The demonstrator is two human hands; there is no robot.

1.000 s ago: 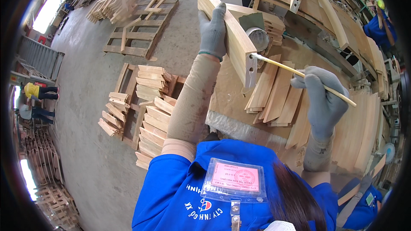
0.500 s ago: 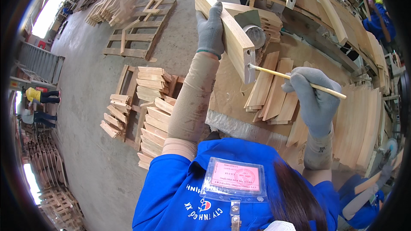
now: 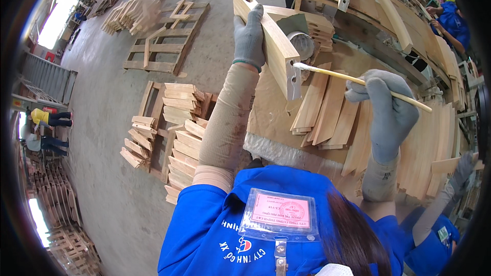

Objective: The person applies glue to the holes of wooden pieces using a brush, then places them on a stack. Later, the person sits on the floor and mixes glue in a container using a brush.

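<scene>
In a grey glove, my left hand grips a pale wooden rail by its far part. The rail is tilted, with a hole near its far end and small holes in its near end face, where a wet whitish film shows. My right hand, gloved too, pinches a thin wooden stick. White paste coats the stick's tip, which is at the upper edge of that end face; whether it touches I cannot tell. Behind the rail stands a round container smeared with white, partly hidden.
Flat wooden pieces lie on the cardboard-covered table. More boards are to the right. Stacked wood blocks and a pallet rest on the floor at left. Co-workers in blue are at far right and lower right.
The stick's tip has moved up along the rail's end face, and my right hand has shifted a little right. My left hand and the rail have hardly moved. The lower-right co-worker's arm has moved.
</scene>
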